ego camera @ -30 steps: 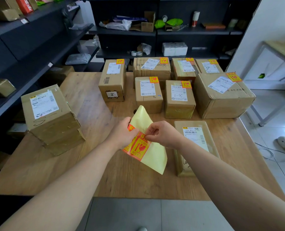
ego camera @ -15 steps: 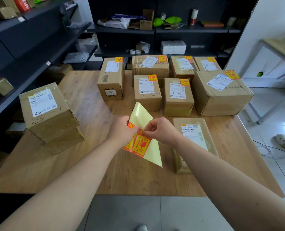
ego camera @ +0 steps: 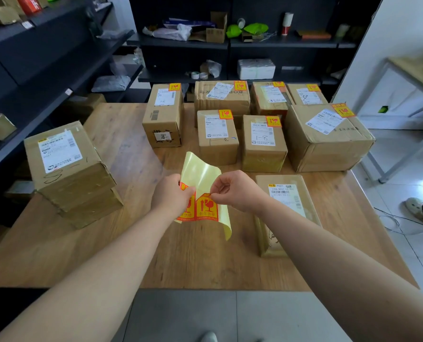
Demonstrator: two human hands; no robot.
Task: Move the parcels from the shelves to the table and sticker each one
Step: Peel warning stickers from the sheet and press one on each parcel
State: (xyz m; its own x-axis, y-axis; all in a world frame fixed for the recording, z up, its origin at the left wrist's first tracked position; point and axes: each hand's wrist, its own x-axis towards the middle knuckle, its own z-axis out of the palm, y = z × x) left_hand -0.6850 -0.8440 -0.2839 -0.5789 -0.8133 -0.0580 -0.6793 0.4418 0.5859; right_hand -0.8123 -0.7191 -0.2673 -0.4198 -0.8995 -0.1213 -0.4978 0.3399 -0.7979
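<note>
Head view: a yellow sticker sheet (ego camera: pixel 200 174) is held up above the middle of the wooden table (ego camera: pixel 131 255), its top curling away from the camera. The left hand (ego camera: pixel 170 196) grips the sheet's left edge, with its thumb over one red-and-yellow sticker. The right hand (ego camera: pixel 235 191) pinches the top corner of the next sticker (ego camera: pixel 206 207) between thumb and forefinger. That sticker shows a broken-glass symbol over a row of characters too small to read.

Just right of the hands a flat parcel (ego camera: pixel 284 183) lies on the table. Its white label carries barcodes and a code beginning "720A". At the table's left edge sits a taped parcel (ego camera: pixel 69 174) with a white shipping label and a pen mark like a "3".

Seven more parcels stand in a group across the far half of the table, each with a white label and a red-and-yellow sticker on top. The tall box (ego camera: pixel 163 119) has a side tag reading "10". The box right of centre (ego camera: pixel 263 144) is marked "1-8" by hand. The largest box (ego camera: pixel 326 141) is at the right end.

Dark shelves (ego camera: pixel 57 77) run along the left and behind the table. On the back ones are a small open carton (ego camera: pixel 216 28), whose contents cannot be seen, tape rolls (ego camera: pixel 199 75) and a white wrapped pack (ego camera: pixel 256 69).
</note>
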